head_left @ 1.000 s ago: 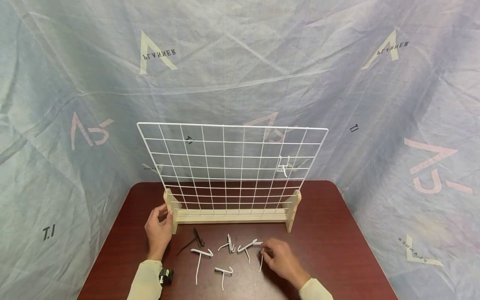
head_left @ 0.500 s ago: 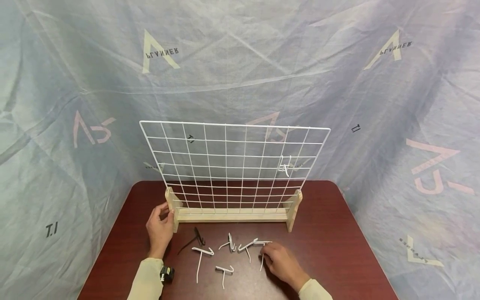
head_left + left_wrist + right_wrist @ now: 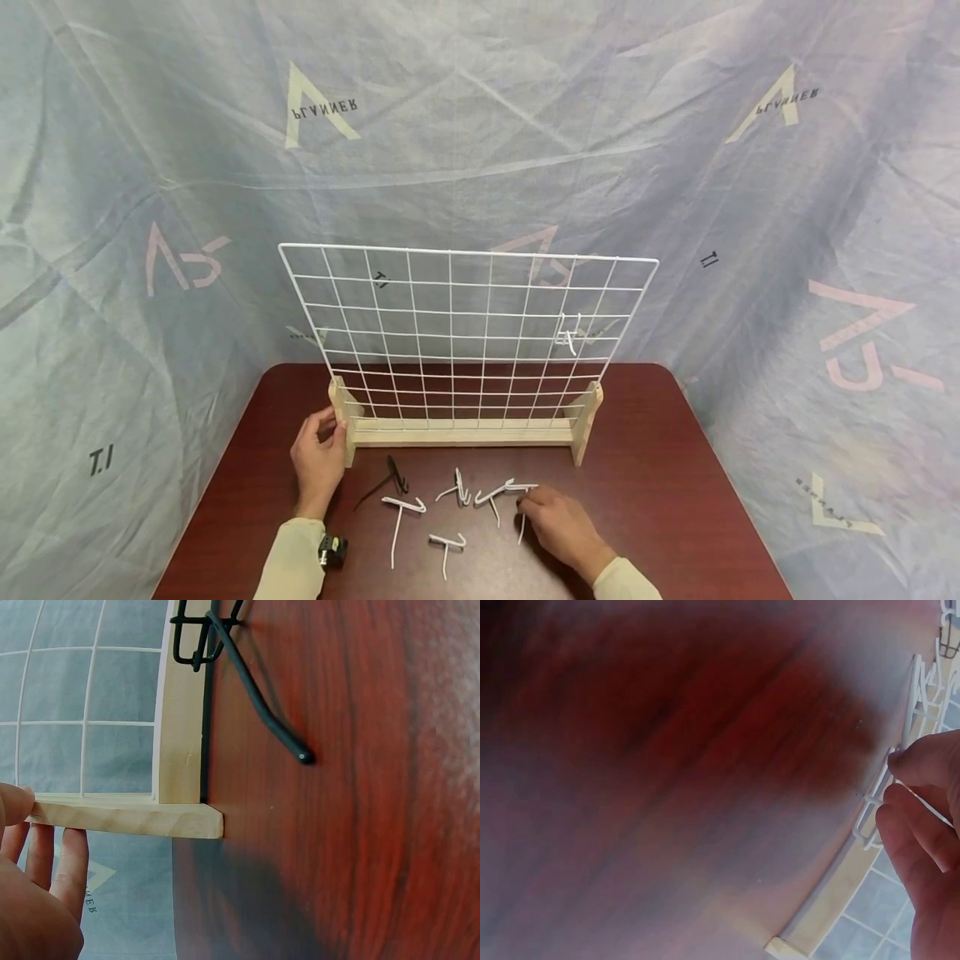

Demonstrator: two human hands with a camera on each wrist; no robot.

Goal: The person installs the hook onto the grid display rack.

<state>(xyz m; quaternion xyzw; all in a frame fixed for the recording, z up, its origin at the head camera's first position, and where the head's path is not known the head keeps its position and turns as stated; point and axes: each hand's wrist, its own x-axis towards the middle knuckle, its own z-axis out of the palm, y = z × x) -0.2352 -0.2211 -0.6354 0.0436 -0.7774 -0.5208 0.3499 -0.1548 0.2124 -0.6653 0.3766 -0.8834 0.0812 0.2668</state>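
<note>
My left hand [image 3: 318, 458] holds the left upright [image 3: 127, 817] of a wooden stand, thumb on one face and fingers on the other. A white wire grid panel [image 3: 468, 252] stands in it. At the right end of a row of loose hooks, my right hand [image 3: 551, 521] pinches a white wire display hook [image 3: 866, 817] between thumb and fingers, low over the table. Part of that hook is hidden behind the fingers. Touching or overlapping its bar is another white hook [image 3: 492, 493]. A black hook [image 3: 259, 705] lies nearest the left hand.
More white hooks [image 3: 403, 505] lie on the dark red table [image 3: 645, 467] before the stand. One white hook [image 3: 568, 337] hangs on the grid's right side. Grey printed cloth [image 3: 465, 125] surrounds the table at back and sides.
My right hand has shifted slightly down and toward me, and more of the pinched hook's bar shows above the fingers. The left hand stays on the upright.
</note>
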